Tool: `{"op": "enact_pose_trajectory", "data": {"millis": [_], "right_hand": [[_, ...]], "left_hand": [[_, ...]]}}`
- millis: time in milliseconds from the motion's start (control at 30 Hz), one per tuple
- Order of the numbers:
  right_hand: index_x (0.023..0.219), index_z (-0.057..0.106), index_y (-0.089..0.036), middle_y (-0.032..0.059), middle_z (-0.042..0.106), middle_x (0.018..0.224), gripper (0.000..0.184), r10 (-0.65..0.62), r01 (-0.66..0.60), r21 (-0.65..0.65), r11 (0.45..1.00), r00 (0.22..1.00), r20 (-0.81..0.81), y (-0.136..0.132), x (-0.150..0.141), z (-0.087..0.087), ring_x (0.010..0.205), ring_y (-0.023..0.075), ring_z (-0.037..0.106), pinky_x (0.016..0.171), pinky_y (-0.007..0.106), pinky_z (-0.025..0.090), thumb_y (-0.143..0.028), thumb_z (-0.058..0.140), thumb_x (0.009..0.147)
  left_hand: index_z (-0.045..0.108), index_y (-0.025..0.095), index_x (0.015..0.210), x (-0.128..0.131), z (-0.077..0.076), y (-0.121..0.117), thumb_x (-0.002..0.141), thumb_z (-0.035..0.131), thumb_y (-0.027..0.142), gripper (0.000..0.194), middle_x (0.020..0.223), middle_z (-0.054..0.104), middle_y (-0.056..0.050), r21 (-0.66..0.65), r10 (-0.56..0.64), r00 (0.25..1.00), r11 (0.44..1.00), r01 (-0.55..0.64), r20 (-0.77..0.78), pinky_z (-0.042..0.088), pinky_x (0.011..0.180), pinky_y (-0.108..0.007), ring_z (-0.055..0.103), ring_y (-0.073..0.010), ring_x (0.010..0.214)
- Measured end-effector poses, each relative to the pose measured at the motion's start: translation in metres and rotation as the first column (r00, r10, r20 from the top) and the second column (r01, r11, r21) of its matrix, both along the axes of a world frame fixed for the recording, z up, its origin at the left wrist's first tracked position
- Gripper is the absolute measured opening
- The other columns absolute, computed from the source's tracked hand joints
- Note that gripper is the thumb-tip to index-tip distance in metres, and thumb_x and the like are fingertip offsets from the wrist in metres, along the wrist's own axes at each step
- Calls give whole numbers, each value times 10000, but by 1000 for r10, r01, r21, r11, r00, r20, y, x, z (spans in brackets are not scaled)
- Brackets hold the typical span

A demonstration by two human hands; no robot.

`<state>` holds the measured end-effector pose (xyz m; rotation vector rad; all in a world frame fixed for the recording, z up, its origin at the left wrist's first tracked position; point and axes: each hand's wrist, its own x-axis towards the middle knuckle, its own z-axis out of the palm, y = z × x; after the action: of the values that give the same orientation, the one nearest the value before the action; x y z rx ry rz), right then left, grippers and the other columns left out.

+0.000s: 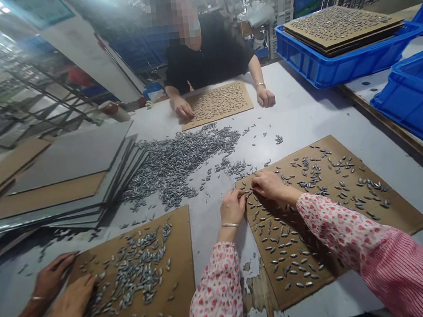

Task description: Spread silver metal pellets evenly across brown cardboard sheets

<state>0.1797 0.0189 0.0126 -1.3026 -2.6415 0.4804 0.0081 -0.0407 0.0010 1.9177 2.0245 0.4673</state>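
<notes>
My left hand (234,209), in a pink-patterned sleeve with a bracelet at the wrist, is at the left edge of a brown cardboard sheet (398,209). Its thumb and fingers pinch together at a small grey metal piece. Just to the right, my right hand (269,185) reaches over the same sheet with fingers bent down and closed; what its fingertips hold is hidden. Small pointed metal pieces (288,259) lie in loose rows on the sheet's near left part. More pieces (313,173) are scattered over its far and right parts.
A large heap of metal pieces (181,161) spreads mid-table. At left, another person's hands (70,304) work over a second cardboard sheet (182,262). Across, a person in black (211,52) has a filled sheet (224,101). Stacked boards (71,158) stand left, blue crates (319,69) right.
</notes>
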Motion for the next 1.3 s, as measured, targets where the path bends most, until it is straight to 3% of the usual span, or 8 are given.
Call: {"op": "enact_pose_trajectory", "data": {"millis": [300,433,667,900,1067,1167,1300], "right_hand": [[953,705,-205,86,646,991,200,63,-62,-16,998,998,30,-5,-13,-5,983,208,531,807,279,383,-292,535,892],[943,703,-202,75,660,963,189,72,-71,-43,997,997,25,-8,-14,-1,968,203,550,798,272,387,-285,544,882],[965,696,-198,74,662,1001,234,-146,147,-93,985,989,14,4,-2,4,963,178,564,798,250,387,-308,497,908],[910,702,-188,105,669,985,226,-96,97,-10,995,991,93,1,-12,-5,956,221,559,790,293,391,-306,513,874],[948,677,-146,143,657,1007,257,-92,80,101,992,989,120,-1,-19,1,987,248,531,849,352,370,-240,443,904],[961,682,-151,140,656,1026,237,-34,25,71,997,990,134,-2,-17,10,985,242,539,841,338,369,-234,471,895],[985,690,-193,96,665,1024,234,-49,48,12,999,993,110,-5,-7,19,964,209,561,780,288,380,-271,485,901]], "left_hand": [[666,201,857,0,0,-6,884,503,281,184,893,625,-57,-79,-97,992,993,91,-79,434,742,-260,582,-161,819],[653,199,850,-6,-8,-8,874,494,260,172,890,636,-55,-22,-104,995,994,104,6,443,756,-275,589,-166,821],[632,184,833,-15,-20,-10,826,502,229,137,807,665,-33,102,8,969,994,-35,246,450,738,-276,588,-150,760],[635,173,871,-18,-33,-18,850,499,332,211,806,659,-31,156,92,914,974,-165,395,464,710,-261,588,-134,720],[653,177,871,-18,-32,-22,845,512,336,214,827,659,-39,200,39,922,972,-125,385,477,722,-266,599,-142,762],[669,184,878,-16,-30,-21,847,518,326,210,847,654,-41,199,-24,921,978,-58,388,479,730,-265,601,-144,782],[683,196,933,-13,-30,-21,856,519,330,225,887,653,-46,171,-45,914,985,-27,403,480,744,-267,603,-146,805]]}}
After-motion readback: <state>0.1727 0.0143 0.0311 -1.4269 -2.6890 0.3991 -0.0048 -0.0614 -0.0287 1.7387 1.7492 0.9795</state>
